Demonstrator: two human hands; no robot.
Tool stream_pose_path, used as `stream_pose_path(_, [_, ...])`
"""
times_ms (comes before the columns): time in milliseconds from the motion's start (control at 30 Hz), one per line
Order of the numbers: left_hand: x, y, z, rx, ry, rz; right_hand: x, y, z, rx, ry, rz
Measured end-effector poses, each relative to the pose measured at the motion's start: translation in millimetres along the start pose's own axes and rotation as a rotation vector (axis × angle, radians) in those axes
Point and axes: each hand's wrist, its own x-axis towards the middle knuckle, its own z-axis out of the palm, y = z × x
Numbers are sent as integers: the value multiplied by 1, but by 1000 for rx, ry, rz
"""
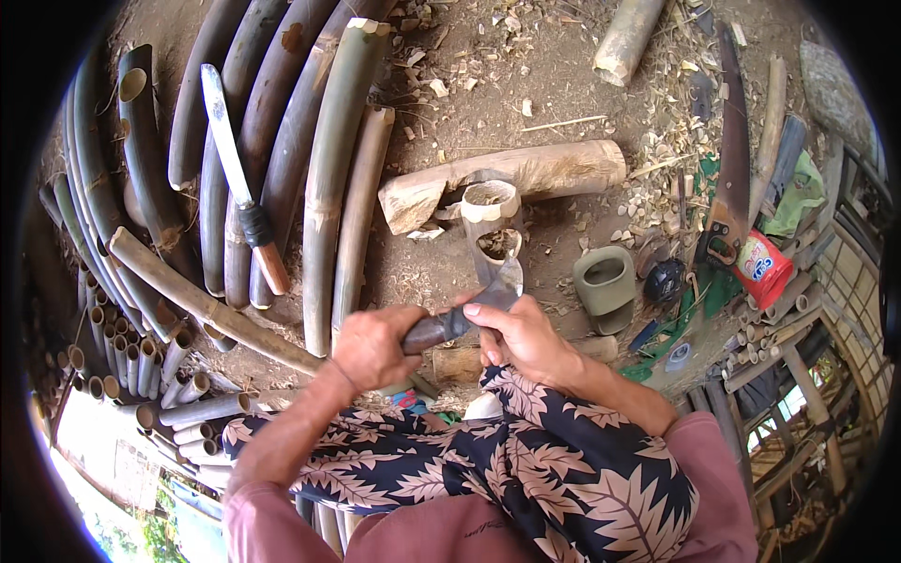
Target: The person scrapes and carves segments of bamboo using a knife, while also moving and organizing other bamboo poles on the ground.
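My left hand [380,342] is closed round the dark handle of a short, broad-bladed knife [507,280]. The blade lies across a bamboo tube [490,253] with an opening cut into its side and a trimmed, pale rim. That tube points away from me, its far end by a notched log [554,174]. Curled at the tube's near end is my right hand [530,342], its thumb pressed at the knife where blade meets handle. The blade and hands partly cover the tube's near end and the right fingers' grip.
Several long bamboo poles [333,178] lie at the left, with a long knife [230,150] on them. To the right are a cut bamboo piece [605,296], a black round object [664,281], a handsaw [732,159] and a red packet [762,269]. Wood chips litter the ground.
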Motion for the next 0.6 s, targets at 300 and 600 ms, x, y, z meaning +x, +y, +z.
stream_pose_path(300, [13, 79, 129, -310, 364, -256, -6, 20, -16, -671, 414, -491])
stream_pose_path(600, [6, 45, -62, 584, -49, 106, 21, 22, -5, 453, -328, -2])
